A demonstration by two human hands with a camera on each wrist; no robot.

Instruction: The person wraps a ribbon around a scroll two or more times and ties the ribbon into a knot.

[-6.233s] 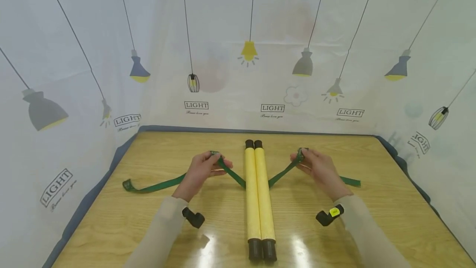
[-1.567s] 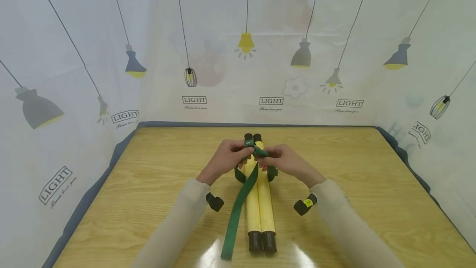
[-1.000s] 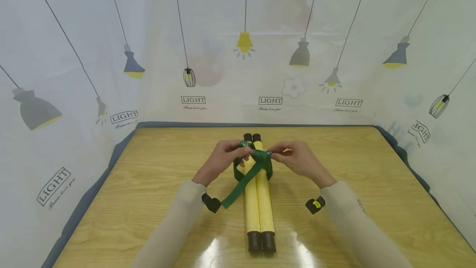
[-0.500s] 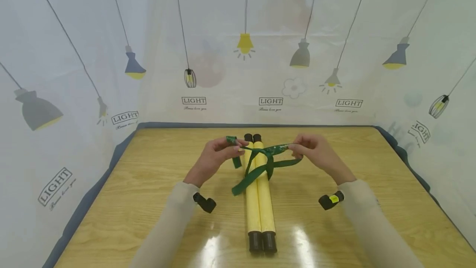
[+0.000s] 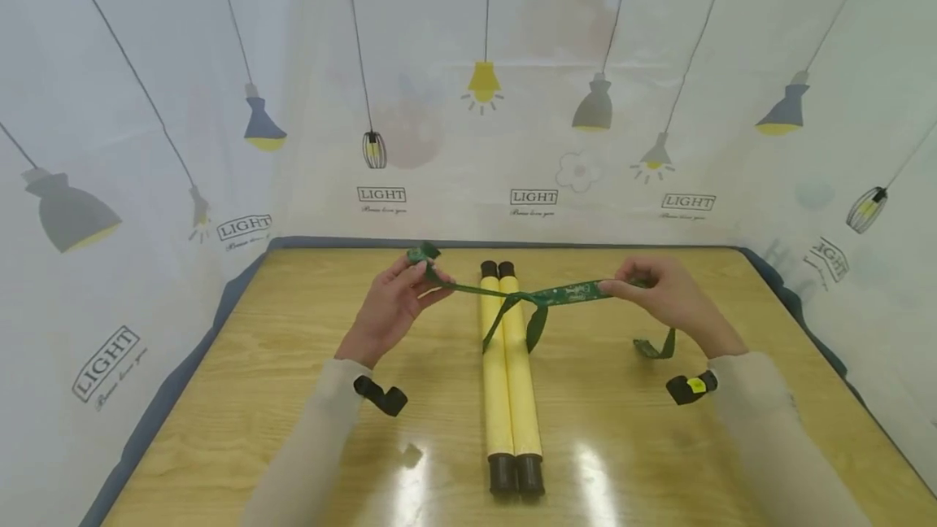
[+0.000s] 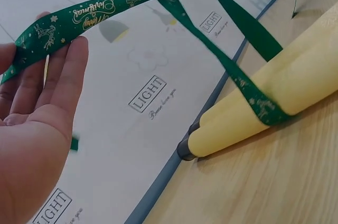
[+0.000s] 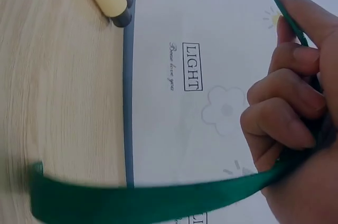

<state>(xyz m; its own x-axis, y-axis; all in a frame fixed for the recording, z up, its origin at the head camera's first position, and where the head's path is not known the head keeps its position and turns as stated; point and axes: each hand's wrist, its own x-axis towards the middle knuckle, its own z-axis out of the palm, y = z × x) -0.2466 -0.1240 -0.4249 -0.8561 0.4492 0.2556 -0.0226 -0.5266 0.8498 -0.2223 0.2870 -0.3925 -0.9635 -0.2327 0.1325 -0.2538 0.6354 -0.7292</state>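
A green ribbon [image 5: 574, 293] printed with "Merry Christmas" runs under two yellow rods [image 5: 508, 397] with dark end caps and crosses in a twist above them. My left hand [image 5: 388, 307] pinches one end between thumb and fingers, left of the rods. On the other side my right hand [image 5: 669, 291] grips the other end, its fingers curled round the ribbon and a loose tail hanging below. In the left wrist view, the ribbon [image 6: 95, 15] is stretched from the left hand [image 6: 45, 108] to the crossing, with a loose loop round the rods [image 6: 232, 129].
The rods lie side by side on a wood-grain table [image 5: 278, 429]. A white backdrop [image 5: 439, 210] printed with lamps stands behind and at both sides, with a dark blue edge [image 5: 381, 244] along the table's rim.
Both hands first held the ribbon's ends apart, then met over the rods and crossed them. Over the last second the hands have drawn apart and pulled the ends outward, tightening the twist.
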